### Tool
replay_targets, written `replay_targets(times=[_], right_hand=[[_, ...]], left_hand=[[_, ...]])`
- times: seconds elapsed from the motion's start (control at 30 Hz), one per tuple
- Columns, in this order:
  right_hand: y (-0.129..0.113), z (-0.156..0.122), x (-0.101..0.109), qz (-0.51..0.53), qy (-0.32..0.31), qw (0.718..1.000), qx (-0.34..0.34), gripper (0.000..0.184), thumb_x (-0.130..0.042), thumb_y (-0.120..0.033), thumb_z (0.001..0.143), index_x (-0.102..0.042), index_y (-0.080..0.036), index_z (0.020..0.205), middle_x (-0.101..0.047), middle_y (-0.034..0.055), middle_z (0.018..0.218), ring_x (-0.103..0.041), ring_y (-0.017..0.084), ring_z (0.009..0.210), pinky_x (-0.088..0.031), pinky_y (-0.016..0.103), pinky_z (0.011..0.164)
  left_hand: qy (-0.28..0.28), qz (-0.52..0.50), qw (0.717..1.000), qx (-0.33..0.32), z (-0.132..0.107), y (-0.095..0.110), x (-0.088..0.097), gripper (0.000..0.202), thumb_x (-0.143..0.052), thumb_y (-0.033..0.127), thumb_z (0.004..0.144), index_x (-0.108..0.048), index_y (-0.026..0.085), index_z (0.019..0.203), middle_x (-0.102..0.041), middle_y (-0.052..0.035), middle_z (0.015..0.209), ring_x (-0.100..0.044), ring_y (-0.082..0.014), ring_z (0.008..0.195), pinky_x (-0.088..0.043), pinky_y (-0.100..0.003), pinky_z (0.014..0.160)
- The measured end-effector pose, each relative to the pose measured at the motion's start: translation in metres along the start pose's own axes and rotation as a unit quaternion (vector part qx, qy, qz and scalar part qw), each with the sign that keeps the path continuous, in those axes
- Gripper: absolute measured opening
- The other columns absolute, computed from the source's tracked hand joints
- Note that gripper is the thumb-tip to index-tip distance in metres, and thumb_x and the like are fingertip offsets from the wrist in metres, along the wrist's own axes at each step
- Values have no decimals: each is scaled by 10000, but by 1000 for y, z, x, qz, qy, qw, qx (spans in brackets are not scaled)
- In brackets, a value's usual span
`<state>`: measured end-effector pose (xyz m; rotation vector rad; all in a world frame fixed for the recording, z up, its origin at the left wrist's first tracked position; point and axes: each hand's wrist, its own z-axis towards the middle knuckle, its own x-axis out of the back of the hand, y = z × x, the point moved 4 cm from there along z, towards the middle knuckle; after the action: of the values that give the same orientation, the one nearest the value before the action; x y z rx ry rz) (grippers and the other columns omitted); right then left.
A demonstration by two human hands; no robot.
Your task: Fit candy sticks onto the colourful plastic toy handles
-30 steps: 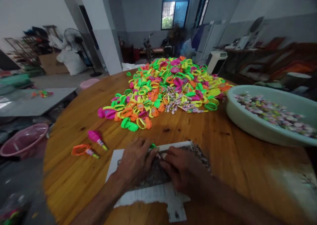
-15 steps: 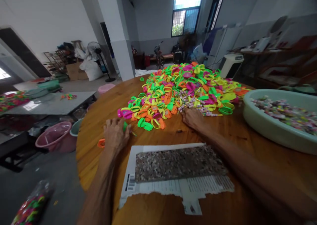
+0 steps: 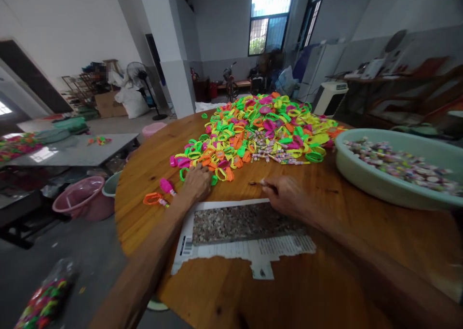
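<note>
My left hand [image 3: 198,183] reaches over the near edge of a heap of bright plastic toy watches [image 3: 235,143]. Its fingers curl down beside a green one, and what they grip is hidden. Motion blurs my right hand [image 3: 287,194], which pinches a small pale wrapped piece [image 3: 265,181] just above the far right of a speckled stone slab [image 3: 235,223]. Several thin twist-wrapped candy rolls [image 3: 277,150] lie on the front of the heap. Left of my left hand, an orange toy watch [image 3: 152,198] and a pink one [image 3: 166,185] lie apart, each with a wrapped roll.
The slab rests on torn white paper [image 3: 265,268] on the round wooden table [image 3: 307,290]. A pale green basin [image 3: 390,191] of wrapped candies stands at the right. Past the left edge are a pink tub [image 3: 77,201], another table [image 3: 72,155] and a filled plastic bag [image 3: 45,300].
My right hand has drawn back from the candy rolls toward the slab. My left hand has moved right and forward to the heap, leaving a pink toy watch beside the orange one.
</note>
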<state>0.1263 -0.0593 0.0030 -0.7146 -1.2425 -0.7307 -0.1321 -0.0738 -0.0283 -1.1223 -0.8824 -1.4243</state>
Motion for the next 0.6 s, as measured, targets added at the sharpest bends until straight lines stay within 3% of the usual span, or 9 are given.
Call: replay_targets(times=[0.13,0.27,0.43,0.6], right_hand=[[-24,-51,-2,51,-60,996,50,216,-464,-242,934,-652,-147,883,-678,120,940,-628,235,880,-406,325,774],[-31,-67,-4,74,-121,984,110,226,-518,-179,869,-638,-118,1051,-638,154,1104,-611,272,1010,-417,361,868],[-37,-56,2,77,-53,986,136,330,-498,-212,907,-562,-130,1220,-623,133,1112,-598,263,996,-422,366,849],[-59,-54,-2,80,-26,971,225,197,-508,-183,912,-611,-155,1077,-581,125,1090,-564,222,972,-431,338,832]], left_hand=[[-8,-17,1000,-13,-21,22,14,165,-508,222,922,-644,128,920,-669,-139,1015,-554,-279,1032,-452,-405,907],[-1,-70,997,-30,-47,57,23,138,-520,243,930,-609,145,968,-656,-112,1030,-581,-242,1012,-481,-360,910],[13,-162,985,-48,-63,77,20,89,-501,222,934,-570,169,952,-632,-98,996,-597,-226,932,-507,-347,823],[72,-278,956,-55,-67,76,15,117,-498,188,932,-575,163,1016,-634,-130,1071,-596,-245,1025,-502,-401,906]])
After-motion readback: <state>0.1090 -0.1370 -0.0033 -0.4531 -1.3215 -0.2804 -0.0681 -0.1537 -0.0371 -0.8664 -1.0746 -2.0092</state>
